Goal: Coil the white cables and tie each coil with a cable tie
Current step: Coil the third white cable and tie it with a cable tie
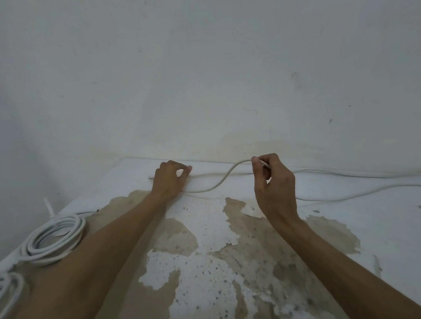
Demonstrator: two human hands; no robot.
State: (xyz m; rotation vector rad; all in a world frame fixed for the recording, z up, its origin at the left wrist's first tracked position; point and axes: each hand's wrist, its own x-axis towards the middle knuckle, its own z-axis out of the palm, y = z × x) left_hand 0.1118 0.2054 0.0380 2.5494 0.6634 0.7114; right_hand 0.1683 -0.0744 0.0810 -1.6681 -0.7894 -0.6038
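Both bare arms reach forward over a white worktop (388,224) whose paint has peeled away in large brown patches, set against a pale, stained wall (200,63). The right hand (273,183) is raised just off the surface, its grip pinched on a loose white cable (220,181) between thumb and fingertips. From that pinch the cable sags in an S-curve down and leftward to the left hand (170,180), which rests on the worktop near the back edge with its fingers curled around the same cable. More of the white cable trails along the back of the worktop to the right, in two long runs that leave the picture at the right edge. At the left edge, near the left forearm, lies a finished coil of white cable (55,237). Part of a second coil (5,291) shows at the lower left, cut off by the frame.
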